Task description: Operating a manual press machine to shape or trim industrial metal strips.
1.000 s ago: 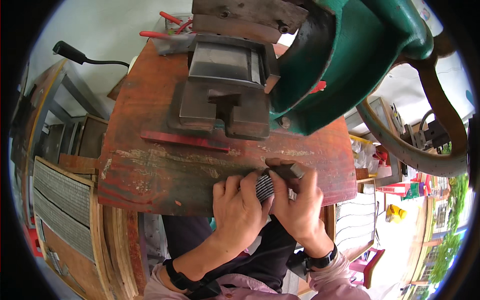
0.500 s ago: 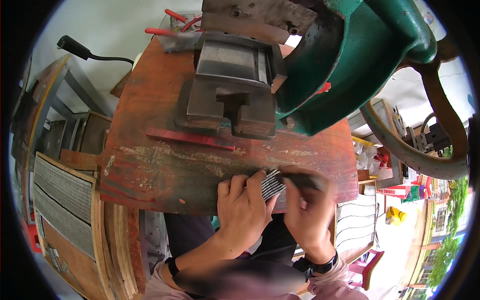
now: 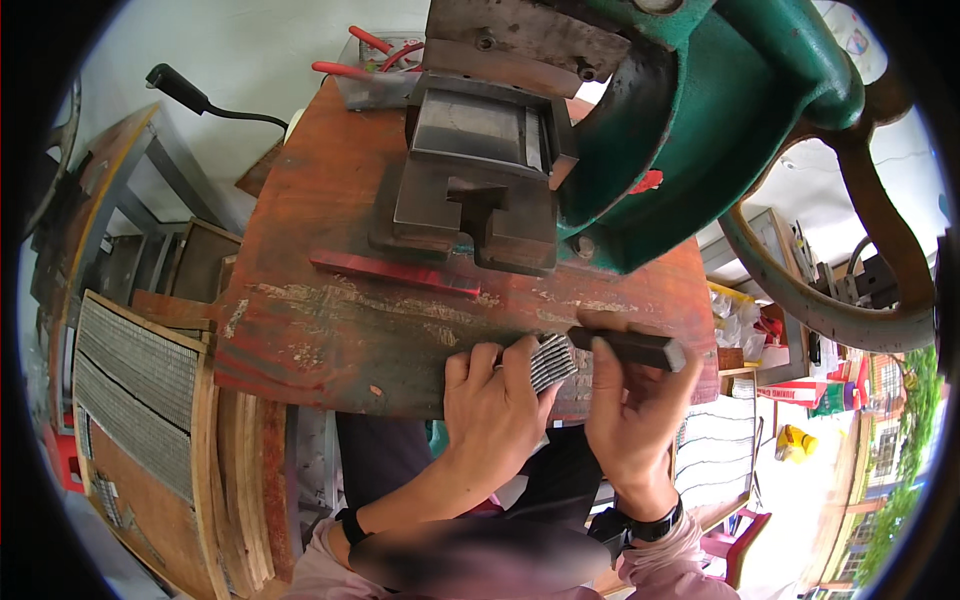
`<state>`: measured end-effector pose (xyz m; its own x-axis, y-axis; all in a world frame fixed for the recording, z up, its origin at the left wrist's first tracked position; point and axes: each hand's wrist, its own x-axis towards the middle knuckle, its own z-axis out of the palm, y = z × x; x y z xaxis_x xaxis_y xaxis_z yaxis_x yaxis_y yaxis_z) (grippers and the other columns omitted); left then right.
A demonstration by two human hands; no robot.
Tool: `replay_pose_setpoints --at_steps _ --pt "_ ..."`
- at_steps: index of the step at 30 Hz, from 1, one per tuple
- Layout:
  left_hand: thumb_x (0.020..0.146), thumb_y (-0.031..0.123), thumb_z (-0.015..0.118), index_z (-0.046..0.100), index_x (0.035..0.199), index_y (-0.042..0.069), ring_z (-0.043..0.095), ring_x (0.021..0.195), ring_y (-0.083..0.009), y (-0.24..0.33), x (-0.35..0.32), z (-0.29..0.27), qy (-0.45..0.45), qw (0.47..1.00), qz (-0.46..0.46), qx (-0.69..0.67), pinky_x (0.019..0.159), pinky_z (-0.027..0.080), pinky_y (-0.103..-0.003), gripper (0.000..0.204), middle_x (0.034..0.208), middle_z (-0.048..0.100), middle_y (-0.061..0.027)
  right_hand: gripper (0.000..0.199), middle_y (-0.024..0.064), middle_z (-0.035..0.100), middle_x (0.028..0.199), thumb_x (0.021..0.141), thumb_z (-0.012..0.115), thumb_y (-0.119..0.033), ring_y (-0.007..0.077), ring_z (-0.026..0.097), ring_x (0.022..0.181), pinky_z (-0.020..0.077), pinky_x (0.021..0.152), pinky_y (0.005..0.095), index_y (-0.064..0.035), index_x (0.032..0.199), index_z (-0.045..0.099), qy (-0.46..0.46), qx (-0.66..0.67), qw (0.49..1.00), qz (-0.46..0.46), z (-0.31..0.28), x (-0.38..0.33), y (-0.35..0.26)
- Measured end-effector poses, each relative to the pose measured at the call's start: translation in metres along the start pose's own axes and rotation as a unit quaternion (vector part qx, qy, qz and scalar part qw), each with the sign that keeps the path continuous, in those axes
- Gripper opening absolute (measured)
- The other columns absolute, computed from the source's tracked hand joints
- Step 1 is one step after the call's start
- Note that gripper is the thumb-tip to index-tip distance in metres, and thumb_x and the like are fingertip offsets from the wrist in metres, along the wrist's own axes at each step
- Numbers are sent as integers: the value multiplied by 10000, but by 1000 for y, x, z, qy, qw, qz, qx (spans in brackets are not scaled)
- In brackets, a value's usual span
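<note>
Near the front edge of the wooden table, my left hand (image 3: 490,415) is closed around a small bundle of ribbed metal strips (image 3: 553,362). Their silvery, ridged ends show between thumb and fingers. My right hand (image 3: 640,430) grips a dark rectangular bar (image 3: 632,347) just right of the bundle, thumb on the near side and fingers behind. The bar lies roughly crosswise, its pale end facing right. A narrow gap seems to part the bar from the strips. A red bar (image 3: 395,273) rests on the table beyond my left hand.
A green hand press (image 3: 690,165) with a steel die block (image 3: 470,190) stands on the worn tabletop (image 3: 310,210). Red-handled tools (image 3: 342,69) lie at the back left. Trays hold metal strips (image 3: 140,365) at left; a curved handwheel (image 3: 800,310) hangs at right.
My right hand has moved slightly right, away from the strips, and the dark bar now shows clearly instead of blurred. My left hand still holds the bundle. The whole view has shifted a little.
</note>
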<state>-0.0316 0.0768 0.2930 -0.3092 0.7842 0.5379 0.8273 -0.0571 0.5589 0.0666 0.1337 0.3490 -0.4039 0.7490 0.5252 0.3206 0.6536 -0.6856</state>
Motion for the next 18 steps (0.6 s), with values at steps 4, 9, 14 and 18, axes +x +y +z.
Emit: replay_pose_setpoints --at_steps 4,9,14,18 --pt "619 140 789 520 1094 -5 542 841 -254 0 -1 0 -5 1000 1 -4 732 355 -400 564 957 603 -75 286 214 664 875 862 596 7 307 694 802 545 606 358 64 1069 408 -56 -90 994 33 -1 -3 9" --pt "621 145 795 521 1080 -3 544 839 -262 3 -1 0 4 1000 4 6 727 358 -400 555 941 608 -77 289 213 666 851 863 589 13 320 694 781 541 596 350 66 1072 397 129 100 982 -96 2 -1 10" --pt "659 148 777 526 1085 -3 545 845 -270 6 -1 -1 -15 999 12 26 730 363 -394 517 929 617 -94 282 218 666 859 861 593 10 314 691 745 528 573 330 60 1057 396 -16 -59 998 -2 -13 -7 8" --pt "702 149 746 522 1132 -24 549 864 -282 15 5 -3 -32 996 37 73 749 373 -395 515 895 627 -117 238 211 650 1004 896 523 45 228 664 867 524 748 307 27 1072 364 80 98 992 -12 -38 -17 -2"
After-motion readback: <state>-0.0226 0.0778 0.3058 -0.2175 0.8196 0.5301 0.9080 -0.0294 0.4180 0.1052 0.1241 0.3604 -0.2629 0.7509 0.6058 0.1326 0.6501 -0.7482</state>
